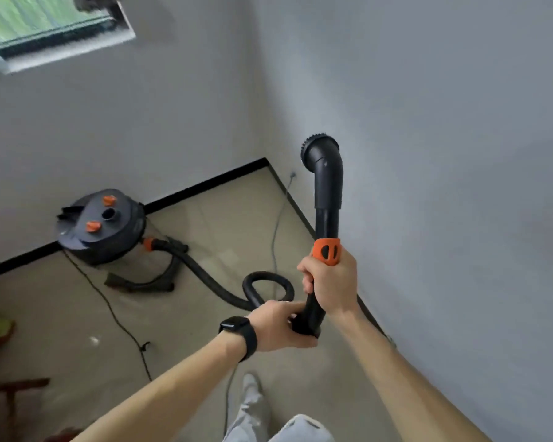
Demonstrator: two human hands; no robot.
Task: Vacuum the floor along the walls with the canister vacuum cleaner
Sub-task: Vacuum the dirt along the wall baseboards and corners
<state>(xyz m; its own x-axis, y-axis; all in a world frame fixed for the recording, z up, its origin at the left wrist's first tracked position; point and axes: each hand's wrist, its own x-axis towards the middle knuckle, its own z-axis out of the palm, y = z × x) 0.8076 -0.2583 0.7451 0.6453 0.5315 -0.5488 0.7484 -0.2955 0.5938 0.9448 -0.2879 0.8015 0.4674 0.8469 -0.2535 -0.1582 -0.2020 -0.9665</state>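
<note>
Head view: your right hand (331, 282) grips the wand (328, 215) just under its orange collar (328, 252), your left hand (278, 327) grips its lower end, nozzle (321, 148) up beside the wall (460, 186). The canister (103, 228) sits against the black skirting (205, 183), hose (205, 275) looping across the floor (230, 218) between.

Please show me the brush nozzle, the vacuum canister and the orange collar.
brush nozzle (321, 150): head view, on its round head.
vacuum canister (119, 228): head view, on its lid.
orange collar (327, 241): head view, on its top band.
</note>
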